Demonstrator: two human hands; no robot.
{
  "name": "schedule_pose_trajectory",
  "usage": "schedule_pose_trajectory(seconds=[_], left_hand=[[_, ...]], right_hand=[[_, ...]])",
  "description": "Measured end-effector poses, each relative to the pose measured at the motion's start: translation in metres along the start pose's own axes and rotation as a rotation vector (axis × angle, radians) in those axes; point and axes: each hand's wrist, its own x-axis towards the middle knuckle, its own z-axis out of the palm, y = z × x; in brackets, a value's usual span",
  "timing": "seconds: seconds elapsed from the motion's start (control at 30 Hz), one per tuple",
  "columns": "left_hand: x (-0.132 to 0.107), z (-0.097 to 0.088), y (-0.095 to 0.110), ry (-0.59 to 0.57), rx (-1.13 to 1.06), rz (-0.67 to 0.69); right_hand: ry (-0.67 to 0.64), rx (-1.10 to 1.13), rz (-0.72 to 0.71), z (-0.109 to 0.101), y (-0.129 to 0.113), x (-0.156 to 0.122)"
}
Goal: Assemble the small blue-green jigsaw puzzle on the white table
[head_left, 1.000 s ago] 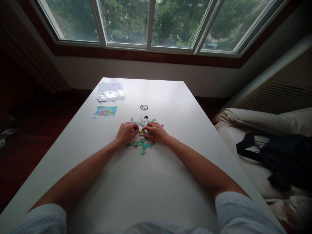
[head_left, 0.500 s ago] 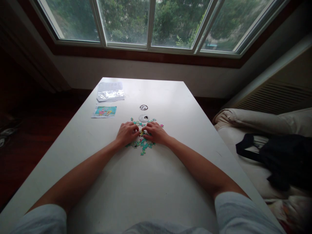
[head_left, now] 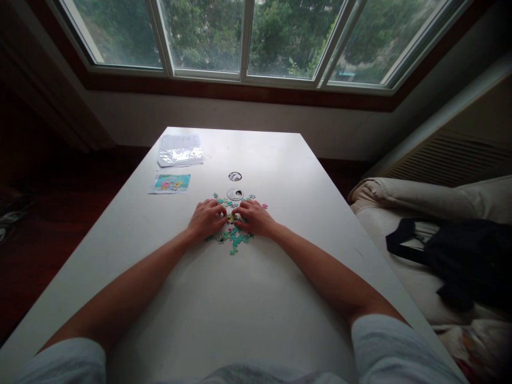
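A small heap of jigsaw pieces [head_left: 236, 240], mostly teal with some pink and yellow, lies in the middle of the white table [head_left: 248, 298]. My left hand [head_left: 206, 218] and my right hand [head_left: 256, 217] rest on the heap side by side. Their fingertips meet over a yellowish piece [head_left: 231, 217] and pinch at it. The fingers are curled and pressed together. What exactly each hand grips is too small to make out.
Just beyond the heap are two round cable holes [head_left: 234, 193] [head_left: 235, 176]. A puzzle picture card [head_left: 170, 183] and a clear plastic bag [head_left: 180, 150] lie at the far left. A black bag [head_left: 460, 256] sits on a cushioned seat to the right. Windows run behind.
The hands stay on the puzzle heap; the fingertips have drawn slightly closer together. The view has shifted a little.
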Motion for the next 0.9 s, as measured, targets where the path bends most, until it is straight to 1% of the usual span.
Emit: schedule_pose_trajectory(seconds=[0.23, 0.53, 0.67, 0.9], left_hand=[[-0.0002, 0.0031, -0.0045, 0.029, 0.012, -0.028], [0.0004, 0.0067, -0.0007, 0.069, 0.007, -0.021], [0.0004, 0.0068, -0.0007, 0.066, 0.0, 0.002], [0.0014, 0.006, -0.0009, 0.062, -0.01, -0.001]], right_hand=[[0.005, 0.001, -0.004, 0.0001, 0.0001, -0.0005], [0.01, -0.007, -0.005, 0.0027, 0.0006, 0.0003], [0.006, -0.008, -0.002, 0.0018, -0.0001, 0.0004], [-0.002, -0.017, 0.002, 0.0025, -0.0005, 0.0007]])
